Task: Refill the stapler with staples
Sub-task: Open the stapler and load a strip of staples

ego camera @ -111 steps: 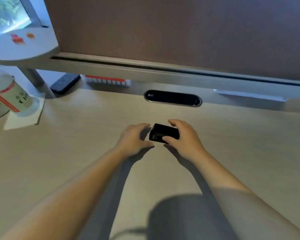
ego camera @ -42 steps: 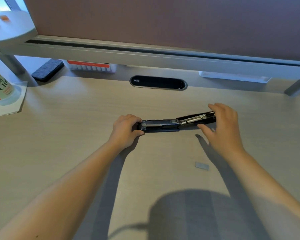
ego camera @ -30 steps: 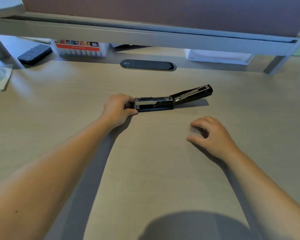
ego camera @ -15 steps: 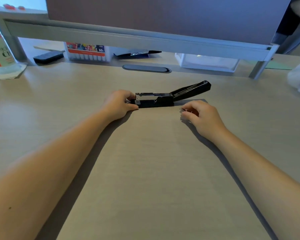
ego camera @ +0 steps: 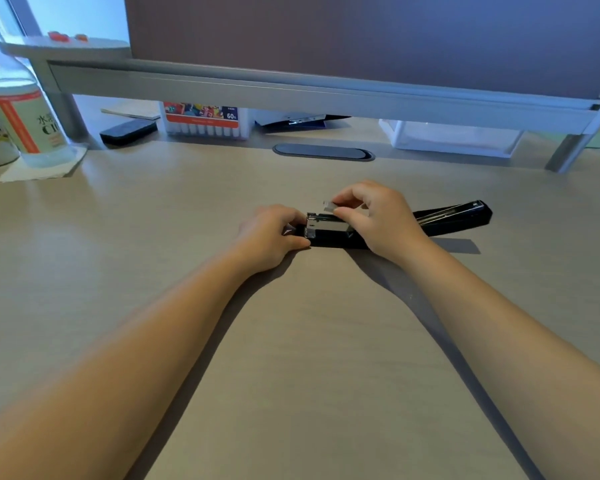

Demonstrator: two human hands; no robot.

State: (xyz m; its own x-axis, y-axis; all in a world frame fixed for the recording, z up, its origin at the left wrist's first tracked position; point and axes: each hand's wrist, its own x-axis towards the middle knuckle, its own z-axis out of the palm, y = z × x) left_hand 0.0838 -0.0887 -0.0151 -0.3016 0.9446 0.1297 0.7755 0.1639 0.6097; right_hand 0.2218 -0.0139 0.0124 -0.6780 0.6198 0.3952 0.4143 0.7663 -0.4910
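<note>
Both bare forearms reach forward from the near edge of the pale wood-grain desk (ego camera: pixel 153 237) and converge toward its middle. The left hand (ego camera: pixel 269 233) rests low on the surface, knuckles up, fingers curled and thumb pressed in, clamping the front end of the opened black stapler (ego camera: pixel 329 233). The right hand (ego camera: pixel 374 220) is raised slightly above it, wrist bent, palm turned down. Its thumb and forefinger pinch a short silvery strip of staples (ego camera: pixel 331 206), holding it just over the stapler's metal channel, while the other fingers curl loosely behind.
</note>
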